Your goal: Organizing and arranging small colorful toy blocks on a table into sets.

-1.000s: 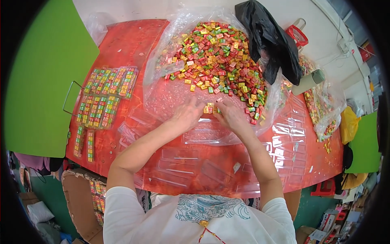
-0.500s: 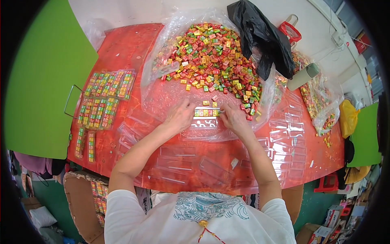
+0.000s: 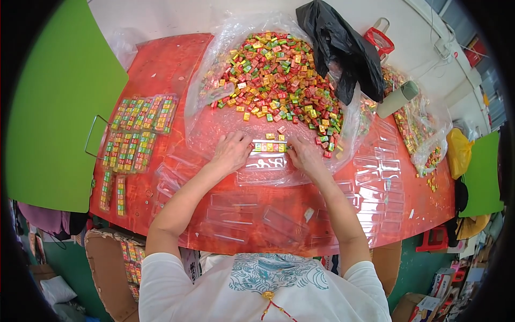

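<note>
A row of small wrapped candies in red, yellow and green (image 3: 270, 147) lies in a narrow clear plastic tray in front of me. At its left end is my left hand (image 3: 230, 153), fingers loosely apart, the fingertips touching or just beside the tray. My right hand (image 3: 306, 157) grips the tray's right end between thumb and fingers. Just nearer to me lies an empty clear plastic piece (image 3: 267, 163). A few loose candies (image 3: 275, 137) sit right beyond the row.
A large candy heap (image 3: 279, 75) spreads over a clear plastic sheet on the red table (image 3: 161, 59). Filled trays (image 3: 129, 147) stand at left; empty clear trays (image 3: 378, 182) lie at right. A black bag (image 3: 348, 53) and a grey-green cylinder (image 3: 398, 99) are farther back.
My left hand has shifted slightly left, its fingers loosening from the tray's end. My right hand stays at the right end. The candy row looks nearly unchanged.
</note>
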### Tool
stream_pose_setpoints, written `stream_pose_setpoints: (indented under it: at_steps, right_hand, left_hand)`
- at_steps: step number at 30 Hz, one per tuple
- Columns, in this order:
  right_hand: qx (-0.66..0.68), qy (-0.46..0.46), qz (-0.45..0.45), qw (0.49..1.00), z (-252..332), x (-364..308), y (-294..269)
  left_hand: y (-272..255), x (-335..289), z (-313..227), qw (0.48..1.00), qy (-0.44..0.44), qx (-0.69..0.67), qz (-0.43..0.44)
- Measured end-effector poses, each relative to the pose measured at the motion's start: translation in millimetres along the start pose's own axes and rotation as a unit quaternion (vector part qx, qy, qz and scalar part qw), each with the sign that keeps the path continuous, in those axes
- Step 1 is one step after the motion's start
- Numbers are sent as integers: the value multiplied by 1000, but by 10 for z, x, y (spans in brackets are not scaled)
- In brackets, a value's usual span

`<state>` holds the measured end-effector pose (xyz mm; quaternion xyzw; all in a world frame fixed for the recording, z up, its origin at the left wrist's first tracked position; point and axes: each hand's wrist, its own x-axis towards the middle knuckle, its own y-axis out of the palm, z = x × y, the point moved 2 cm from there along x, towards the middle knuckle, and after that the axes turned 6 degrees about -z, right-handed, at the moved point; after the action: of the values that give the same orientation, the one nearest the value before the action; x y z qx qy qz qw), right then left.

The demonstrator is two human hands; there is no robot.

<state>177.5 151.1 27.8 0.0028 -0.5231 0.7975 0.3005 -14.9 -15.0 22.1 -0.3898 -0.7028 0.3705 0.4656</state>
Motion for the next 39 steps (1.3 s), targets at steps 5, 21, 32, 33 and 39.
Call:
stream_pose_setpoints:
  at_steps: [5,21,32,33,39]
  right_hand:
    - [3,2,-3,1000,5,-13,5]
    - [35,16,-16,999,-50,-42,70]
    - [154,90,4,984,62,152,129]
    - [155,88,5,984,72,164,144]
    - [138,59,-41,988,-199,41,230]
  left_hand:
    - [66,33,-3,999,4,32,-1]
    - [92,57,-38,998,-1,48,-44]
    - [214,130,-227,987,150,23,-50]
    - [241,124,-203,986,157,22,-50]
    - [275,131,-50,994,89,60,-2]
